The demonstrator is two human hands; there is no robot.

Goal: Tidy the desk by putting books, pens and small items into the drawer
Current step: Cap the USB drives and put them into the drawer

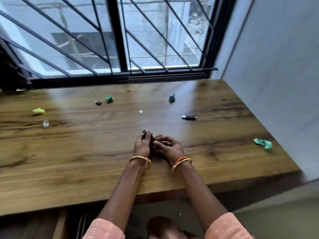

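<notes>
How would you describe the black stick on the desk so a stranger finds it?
On the wooden desk, look right of centre, beyond the person's hands. The black stick lies flat there, alone; unlike the crumpled green scraps nearby, it is straight, dark and silver-tipped.

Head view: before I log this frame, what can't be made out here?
- Dark item held by the left hand and right hand: the fingers cover most of it; identity unclear.
- Drawer below the desk: cut off by the desk edge and the sleeves; contents hidden.
- Small clear pieces: too small and blurred to name.
- Green scraps near the window: blurred.
</notes>
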